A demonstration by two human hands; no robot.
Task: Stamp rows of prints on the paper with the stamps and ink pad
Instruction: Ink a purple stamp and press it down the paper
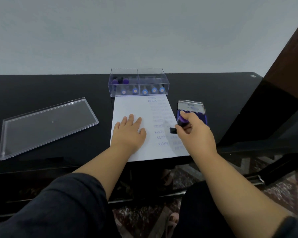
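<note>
Left hand (129,130) flat, pinning paper (127,107). Right hand (194,131) grips stamp (180,121), tilted over paper's right edge; tilted landing probably smudges print.

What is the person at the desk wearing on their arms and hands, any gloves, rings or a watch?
No gloves: the left hand and right hand are bare, and no ring or watch shows. Both forearms are uncovered. A dark sleeve is pushed up past the left elbow, and a bit of the same dark fabric shows at the frame's lower right corner on the right arm.
</note>
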